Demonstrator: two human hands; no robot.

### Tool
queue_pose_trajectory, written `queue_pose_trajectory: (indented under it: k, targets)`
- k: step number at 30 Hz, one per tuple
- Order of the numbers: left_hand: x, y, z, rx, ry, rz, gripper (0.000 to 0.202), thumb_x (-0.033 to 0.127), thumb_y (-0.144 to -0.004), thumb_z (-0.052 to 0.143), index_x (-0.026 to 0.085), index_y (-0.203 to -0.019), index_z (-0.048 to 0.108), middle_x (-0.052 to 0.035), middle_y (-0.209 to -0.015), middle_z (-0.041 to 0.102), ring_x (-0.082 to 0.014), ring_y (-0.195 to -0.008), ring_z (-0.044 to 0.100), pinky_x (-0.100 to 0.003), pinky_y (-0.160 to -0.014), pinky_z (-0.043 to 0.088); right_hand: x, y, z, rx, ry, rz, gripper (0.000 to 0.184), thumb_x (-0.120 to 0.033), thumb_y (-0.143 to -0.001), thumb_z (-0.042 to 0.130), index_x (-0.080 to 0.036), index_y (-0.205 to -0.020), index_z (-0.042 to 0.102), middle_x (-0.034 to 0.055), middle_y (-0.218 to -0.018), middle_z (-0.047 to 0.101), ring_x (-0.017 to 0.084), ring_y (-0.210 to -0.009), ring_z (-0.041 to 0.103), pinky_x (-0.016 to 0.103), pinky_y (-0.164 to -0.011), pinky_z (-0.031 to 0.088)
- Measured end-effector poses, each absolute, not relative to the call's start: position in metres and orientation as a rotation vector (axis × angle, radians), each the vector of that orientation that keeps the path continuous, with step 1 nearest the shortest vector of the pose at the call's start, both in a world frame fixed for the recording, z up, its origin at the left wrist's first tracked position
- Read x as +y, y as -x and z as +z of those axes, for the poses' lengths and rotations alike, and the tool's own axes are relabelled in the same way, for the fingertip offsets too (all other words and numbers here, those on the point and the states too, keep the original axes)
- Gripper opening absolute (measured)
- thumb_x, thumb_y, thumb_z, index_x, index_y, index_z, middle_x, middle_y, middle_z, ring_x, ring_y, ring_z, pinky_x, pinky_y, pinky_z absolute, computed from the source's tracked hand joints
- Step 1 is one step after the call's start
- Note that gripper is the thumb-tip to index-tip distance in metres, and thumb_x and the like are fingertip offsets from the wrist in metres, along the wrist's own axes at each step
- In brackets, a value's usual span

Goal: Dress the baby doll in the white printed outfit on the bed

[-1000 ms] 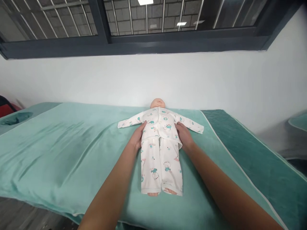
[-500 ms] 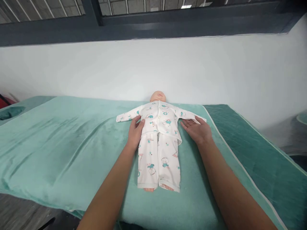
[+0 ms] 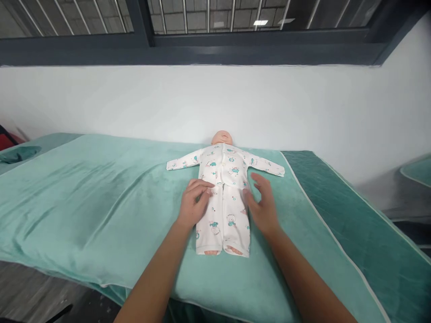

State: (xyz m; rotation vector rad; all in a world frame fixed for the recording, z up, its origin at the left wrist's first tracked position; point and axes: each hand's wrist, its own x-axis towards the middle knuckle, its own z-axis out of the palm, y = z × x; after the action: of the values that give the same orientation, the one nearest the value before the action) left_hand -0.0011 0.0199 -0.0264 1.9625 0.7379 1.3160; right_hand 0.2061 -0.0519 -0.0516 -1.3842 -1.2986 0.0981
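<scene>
A baby doll (image 3: 222,137) lies on its back, its head toward the wall. It wears a white printed shirt (image 3: 224,163) with both sleeves spread out, and matching trousers (image 3: 232,224); its feet peek from the cuffs. At the left of the waist, my left hand (image 3: 195,202) has thumb and fingertips close together on the shirt's hem. My right hand (image 3: 264,204) is open on the other side, thumb against the hem and fingers apart from it, curved beside the doll's hip.
Under the doll is a light green cover (image 3: 134,202) with wrinkles on the left. A darker green strip (image 3: 353,215) runs along the right. Behind stands a white wall (image 3: 151,103) below a dark window frame (image 3: 256,54) with bars. Grey floor (image 3: 40,291) shows at lower left.
Both hands have moved from the shirt's sides and sleeve down to its hem. The right hand has turned from palm up to thumb inward. The right sleeve lies lower, and the view has tilted up.
</scene>
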Motion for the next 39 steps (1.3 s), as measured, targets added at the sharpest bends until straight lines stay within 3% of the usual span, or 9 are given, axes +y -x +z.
queue_pose_trajectory:
  k: [4, 9, 15, 18, 22, 26, 30, 33, 39]
  targets:
    - [0.02, 0.005, -0.024, 0.737, -1.83, 1.276, 0.027, 0.036, -0.089, 0.057, 0.022, -0.073, 0.071, -0.0072, -0.095, 0.073, -0.0246, -0.097, 0.059, -0.039, -0.095, 0.042, -0.038, -0.19, -0.025, -1.711, 1.465, -0.139, 0.031, -0.024, -0.089, 0.054, -0.025, -0.118, 0.062, 0.0084, -0.123, 0.059, 0.028, -0.115, 0.051, 0.048, -0.101, 0.041]
    - [0.023, 0.008, -0.023, 0.699, -1.72, 1.211, 0.027, 0.037, -0.091, 0.055, 0.021, -0.078, 0.072, -0.0078, -0.1, 0.072, -0.0252, -0.104, 0.06, -0.039, -0.098, 0.042, -0.012, -0.189, -0.015, -1.606, 1.447, -0.21, 0.022, -0.016, -0.09, 0.046, -0.023, -0.098, 0.065, 0.0063, -0.094, 0.063, 0.023, -0.093, 0.056, 0.038, -0.082, 0.046]
    - [0.022, 0.003, -0.025, 0.689, -1.896, 1.151, 0.021, 0.034, -0.089, 0.06, 0.027, -0.102, 0.075, -0.0053, -0.121, 0.069, -0.0278, -0.121, 0.052, -0.046, -0.112, 0.029, -0.022, -0.176, -0.022, -1.687, 1.412, -0.099, 0.014, -0.024, -0.093, 0.051, -0.023, -0.084, 0.061, 0.0042, -0.086, 0.063, 0.021, -0.085, 0.056, 0.038, -0.08, 0.044]
    - [0.021, 0.0, -0.025, 0.712, -1.926, 1.128, 0.021, 0.036, -0.087, 0.062, 0.029, -0.1, 0.077, -0.0047, -0.113, 0.072, -0.0288, -0.121, 0.05, -0.047, -0.114, 0.026, -0.029, -0.175, -0.022, -1.606, 1.386, -0.033, 0.019, -0.028, -0.095, 0.051, -0.022, -0.079, 0.06, 0.0025, -0.079, 0.063, 0.019, -0.081, 0.056, 0.037, -0.077, 0.043]
    - [0.022, 0.004, -0.025, 0.76, -1.775, 1.206, 0.026, 0.041, -0.09, 0.057, 0.023, -0.088, 0.076, -0.0065, -0.097, 0.073, -0.0262, -0.105, 0.058, -0.041, -0.101, 0.04, -0.037, -0.175, -0.022, -1.545, 1.363, 0.052, 0.021, -0.029, -0.096, 0.05, -0.022, -0.078, 0.059, 0.0012, -0.075, 0.061, 0.016, -0.075, 0.053, 0.033, -0.07, 0.041]
    - [0.023, 0.011, -0.031, 0.855, -1.508, 1.286, 0.026, 0.04, -0.089, 0.057, 0.02, -0.077, 0.069, -0.0043, -0.085, 0.067, -0.0201, -0.088, 0.059, -0.031, -0.085, 0.045, -0.055, -0.174, -0.028, -1.446, 1.344, 0.295, 0.022, -0.03, -0.094, 0.052, -0.021, -0.076, 0.06, -0.0005, -0.072, 0.057, 0.014, -0.066, 0.049, 0.03, -0.064, 0.038]
    - [0.018, 0.015, -0.037, 0.881, -1.424, 1.199, 0.027, 0.039, -0.087, 0.059, 0.019, -0.071, 0.064, -0.001, -0.07, 0.058, -0.0141, -0.069, 0.052, -0.026, -0.067, 0.042, -0.091, -0.171, -0.038, -1.425, 1.296, 0.531, 0.024, -0.031, -0.095, 0.052, -0.02, -0.075, 0.059, 0.0004, -0.075, 0.057, 0.014, -0.07, 0.051, 0.03, -0.067, 0.039]
    - [0.015, 0.016, -0.039, 0.927, -1.452, 1.081, 0.031, 0.043, -0.086, 0.059, 0.019, -0.067, 0.062, 0.002, -0.057, 0.047, -0.0115, -0.056, 0.043, -0.025, -0.055, 0.035, -0.124, -0.168, -0.049, -1.507, 1.237, 0.577, 0.014, -0.028, -0.094, 0.054, -0.021, -0.083, 0.057, 0.0011, -0.079, 0.055, 0.015, -0.074, 0.052, 0.031, -0.071, 0.041]
    - [0.021, 0.019, -0.045, 0.912, -1.382, 1.148, 0.036, 0.044, -0.086, 0.059, 0.018, -0.06, 0.057, 0.0032, -0.05, 0.037, -0.0102, -0.051, 0.035, -0.025, -0.052, 0.027, -0.163, -0.16, -0.063, -1.62, 1.314, 0.502, 0.012, -0.023, -0.089, 0.064, -0.025, -0.1, 0.059, 0.0039, -0.1, 0.054, 0.014, -0.079, 0.053, 0.029, -0.069, 0.045]
